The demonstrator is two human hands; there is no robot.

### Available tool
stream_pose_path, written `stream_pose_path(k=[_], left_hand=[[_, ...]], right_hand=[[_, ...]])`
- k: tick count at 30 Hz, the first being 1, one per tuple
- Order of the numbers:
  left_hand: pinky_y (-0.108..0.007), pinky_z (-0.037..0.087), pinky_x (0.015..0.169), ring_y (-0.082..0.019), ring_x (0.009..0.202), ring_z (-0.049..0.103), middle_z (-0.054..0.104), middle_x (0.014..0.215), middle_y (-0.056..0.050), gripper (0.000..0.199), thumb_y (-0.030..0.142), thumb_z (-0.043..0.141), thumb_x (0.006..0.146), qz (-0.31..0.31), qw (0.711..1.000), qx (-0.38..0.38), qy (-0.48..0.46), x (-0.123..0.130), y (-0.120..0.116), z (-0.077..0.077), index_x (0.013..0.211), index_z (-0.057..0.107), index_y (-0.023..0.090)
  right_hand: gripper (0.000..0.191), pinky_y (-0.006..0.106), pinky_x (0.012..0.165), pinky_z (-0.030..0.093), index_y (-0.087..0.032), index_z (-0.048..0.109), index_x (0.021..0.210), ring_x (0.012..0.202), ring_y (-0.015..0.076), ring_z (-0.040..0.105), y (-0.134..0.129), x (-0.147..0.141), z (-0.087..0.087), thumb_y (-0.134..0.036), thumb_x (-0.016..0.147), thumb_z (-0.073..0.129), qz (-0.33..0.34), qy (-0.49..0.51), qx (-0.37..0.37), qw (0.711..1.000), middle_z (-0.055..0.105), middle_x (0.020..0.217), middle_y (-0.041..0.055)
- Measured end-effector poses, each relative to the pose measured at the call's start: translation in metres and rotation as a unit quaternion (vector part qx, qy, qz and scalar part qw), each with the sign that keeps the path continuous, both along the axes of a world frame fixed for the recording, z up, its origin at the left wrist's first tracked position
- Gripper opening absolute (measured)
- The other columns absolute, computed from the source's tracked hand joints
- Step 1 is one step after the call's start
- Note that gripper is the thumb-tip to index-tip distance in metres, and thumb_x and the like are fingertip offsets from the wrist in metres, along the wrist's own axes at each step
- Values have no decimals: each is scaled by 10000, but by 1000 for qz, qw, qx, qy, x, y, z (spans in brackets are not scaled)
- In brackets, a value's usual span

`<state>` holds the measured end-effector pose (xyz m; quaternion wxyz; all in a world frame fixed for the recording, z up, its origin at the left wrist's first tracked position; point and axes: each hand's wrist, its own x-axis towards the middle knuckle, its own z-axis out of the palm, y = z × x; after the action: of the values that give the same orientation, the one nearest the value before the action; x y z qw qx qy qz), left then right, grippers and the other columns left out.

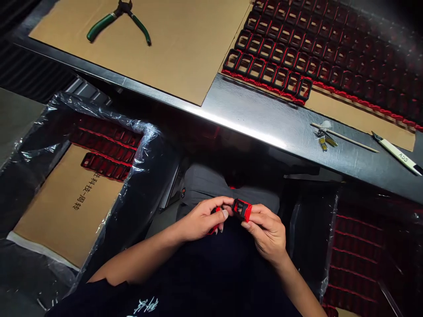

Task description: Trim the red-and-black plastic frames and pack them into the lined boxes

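Over my lap, my right hand point(268, 229) pinches a small black and red frame-shaped part point(242, 209) by its right end. My left hand point(208, 216) is at the part's left end, its fingertips near or touching it. Curled in the left hand's fingers is a second black and red part point(214, 220), mostly hidden by the thumb and fingers. Many similar parts point(256, 68) stand in rows on the metal table at the upper right.
On cardboard point(172, 48) lie green-handled pliers point(102, 27). A thin stick point(350, 139), small metal pieces point(324, 140) and a cutter point(398, 154) are near the table edge. Plastic-lined boxes with parts stand at left point(132, 193) and right point(330, 237).
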<state>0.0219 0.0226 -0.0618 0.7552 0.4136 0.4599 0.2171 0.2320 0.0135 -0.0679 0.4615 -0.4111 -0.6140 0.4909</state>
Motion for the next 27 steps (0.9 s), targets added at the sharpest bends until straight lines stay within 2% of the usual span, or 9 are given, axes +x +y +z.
stream_pose_path(k=[3,5,8,11,15,21,27], left_hand=[[-202,414,490,-74,466,458,542,605,68,549,369,623,871,4,1000,14,-5,0,-1,0,1367,573,138],[-226,469,561,-90,521,510,562,626,69,653,349,711,796,15,998,56,8,-1,-3,1,1399,554,153],[-326,568,768,-192,808,671,686,819,2,795,381,818,702,37,993,107,32,1,-5,3,1416,538,171],[-427,560,960,-281,1112,666,723,1100,-73,830,438,859,670,50,984,158,64,4,-6,3,1402,550,199],[-487,506,1082,-307,1223,633,671,1309,-104,849,474,868,671,42,973,211,80,6,-5,1,1411,543,215],[-450,545,1044,-294,1154,688,650,1361,-139,858,435,878,683,37,958,277,70,4,-6,-5,1428,522,202],[-420,557,1044,-294,1211,679,658,1381,-139,770,262,837,712,55,943,324,56,6,-6,-7,1415,526,215]], right_hand=[[259,266,749,611,-301,801,1081,847,169,741,-2,0,0,-126,903,730,5,-44,50,998,770,981,46],[272,267,757,616,-289,794,1094,870,175,745,-2,1,0,-111,899,727,8,-66,78,995,769,1024,56],[288,279,777,622,-277,782,1122,896,183,747,-2,1,0,-105,900,721,14,-92,111,989,765,1053,66],[275,300,797,632,-265,776,1123,927,197,750,-1,1,-1,-106,910,705,17,-109,135,985,762,1059,77],[229,331,806,650,-248,777,1084,957,222,761,-1,1,0,-116,922,685,16,-118,163,979,762,1083,96],[191,351,851,660,-204,774,1030,1040,259,760,0,2,1,-92,909,678,25,-124,202,971,762,1116,134],[252,427,930,639,-201,764,1081,1156,295,715,2,1,-2,-60,894,669,26,-123,216,968,747,1152,149]])
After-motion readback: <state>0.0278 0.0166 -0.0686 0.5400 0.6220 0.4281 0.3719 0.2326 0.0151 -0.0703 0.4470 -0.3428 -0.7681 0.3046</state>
